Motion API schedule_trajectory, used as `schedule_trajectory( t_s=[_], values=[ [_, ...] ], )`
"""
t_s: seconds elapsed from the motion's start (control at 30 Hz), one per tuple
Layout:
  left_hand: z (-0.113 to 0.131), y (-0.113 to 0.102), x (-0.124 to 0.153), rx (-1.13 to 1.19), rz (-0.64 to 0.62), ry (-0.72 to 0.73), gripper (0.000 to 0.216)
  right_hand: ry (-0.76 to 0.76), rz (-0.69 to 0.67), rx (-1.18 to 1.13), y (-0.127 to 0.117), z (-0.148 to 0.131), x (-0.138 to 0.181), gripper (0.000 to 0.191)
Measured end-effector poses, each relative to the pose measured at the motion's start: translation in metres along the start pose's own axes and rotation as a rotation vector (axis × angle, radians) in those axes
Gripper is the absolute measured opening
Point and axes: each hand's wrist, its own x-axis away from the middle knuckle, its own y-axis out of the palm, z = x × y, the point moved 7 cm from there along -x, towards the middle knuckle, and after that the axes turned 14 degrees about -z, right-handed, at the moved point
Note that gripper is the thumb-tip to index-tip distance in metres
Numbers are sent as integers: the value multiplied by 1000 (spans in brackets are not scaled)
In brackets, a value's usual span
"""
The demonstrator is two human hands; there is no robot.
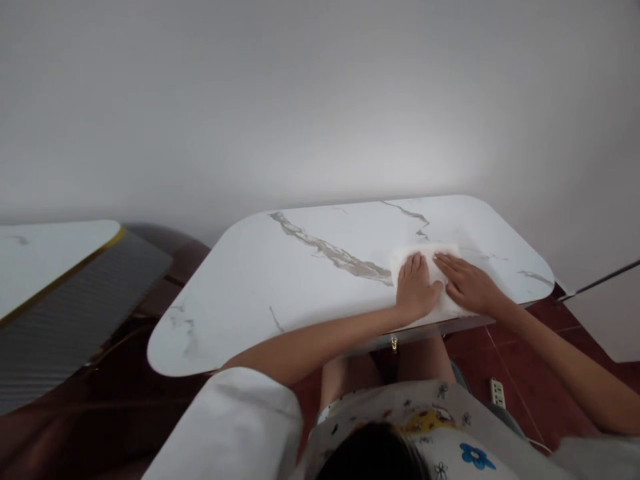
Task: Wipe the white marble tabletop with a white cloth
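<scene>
A white sheet (447, 305), soft cloth or paper towel, I cannot tell which, lies flat near the front edge of the white marble-patterned tabletop (240, 280), right of its middle. My left hand (418, 292) rests palm down on the sheet, fingers stretched forward and the thumb pointing right. Close beside it, my right hand (470, 285) also lies flat on the sheet, its fingers pointing up and left. Neither hand is closed around anything. Part of the sheet is hidden under both hands.
A pale wall (300, 100) stands behind the table. To the left is a second marble-patterned top (55, 260) with a gold edge and ribbed grey side. A small brass-coloured fitting (394, 344) shows at the front edge. A power strip (497, 393) sits on the red-brown floor (530, 360).
</scene>
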Motion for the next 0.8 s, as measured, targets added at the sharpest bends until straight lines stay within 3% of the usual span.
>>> schedule_trajectory(
  t_s=[0.17, 0.4, 0.57, 0.7, 0.8],
  values=[
    [-13, -25, -54, -82, 113, -36, 52, -4, 8, 17, 4, 39, -51, 55],
    [-63, -75, -121, -226, 277, -30, 39, -11, -16, 54, 12, 67, -154, 53],
    [-92, -98, -166, -283, 332, -69, 39, -17, -16, 31, 16, 89, -214, 53],
    [-92, -107, -200, -335, 360, -47, 35, 25, -16, 12, 15, 114, -238, 52],
    [-80, -106, -219, -370, 330, 21, 31, 90, 17, 8, 14, 133, -236, 52]
  ],
)
